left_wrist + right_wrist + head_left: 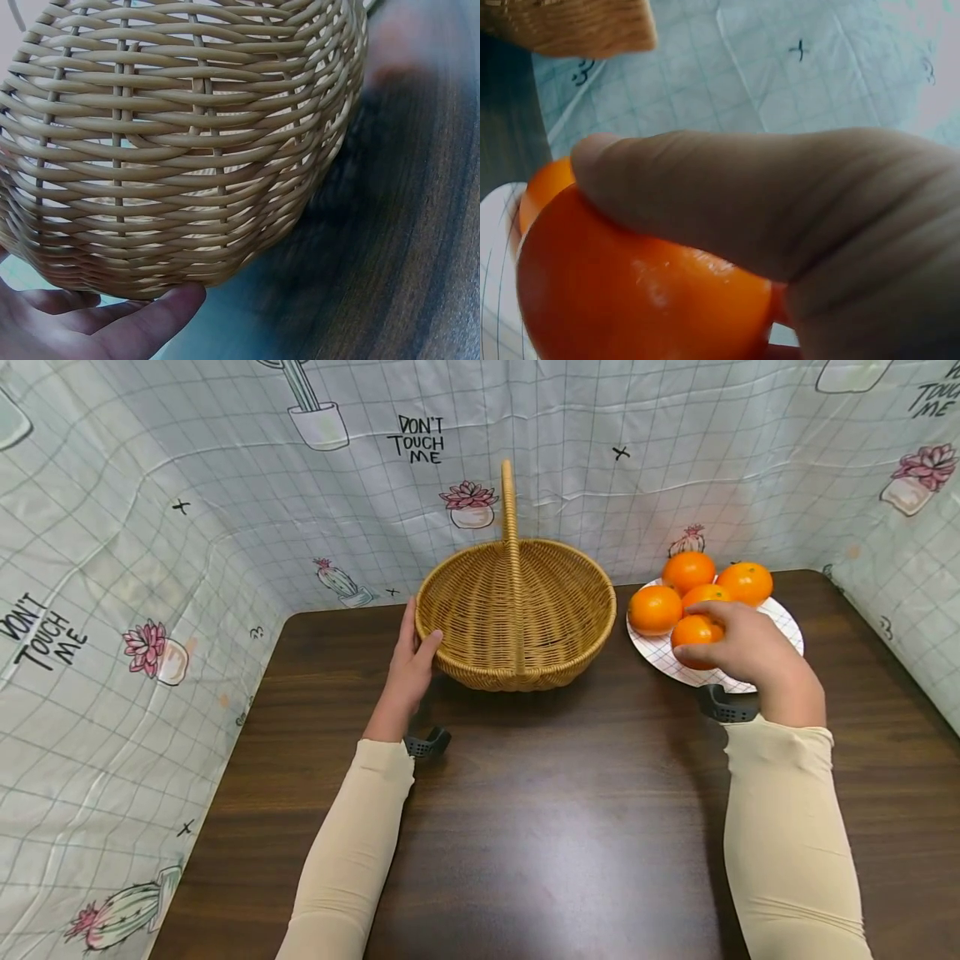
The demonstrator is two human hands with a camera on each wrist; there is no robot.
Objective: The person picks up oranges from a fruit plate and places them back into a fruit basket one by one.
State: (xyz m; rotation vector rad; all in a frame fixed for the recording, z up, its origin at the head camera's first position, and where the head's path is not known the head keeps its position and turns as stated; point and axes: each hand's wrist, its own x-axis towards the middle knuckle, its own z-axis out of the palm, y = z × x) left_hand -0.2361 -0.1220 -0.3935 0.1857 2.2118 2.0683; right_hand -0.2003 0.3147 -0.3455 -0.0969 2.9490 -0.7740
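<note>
A wicker basket [480,664] with a tall arched handle stands at the back middle of the table, and its bowl looks empty. My left hand [411,664] holds its left side, thumb at the rim; in the left wrist view the fingers of that hand [97,322] touch the woven side [172,172]. Several oranges lie on a white checked plate [787,625] at the right. My right hand [757,647] grips the front orange [697,631]; in the right wrist view its thumb [705,180] presses on that orange [637,285].
The dark wooden table [525,827] reaches back to a patterned cloth [570,443] that hangs behind it and at both sides. The plate stands just right of the basket, near the back right corner.
</note>
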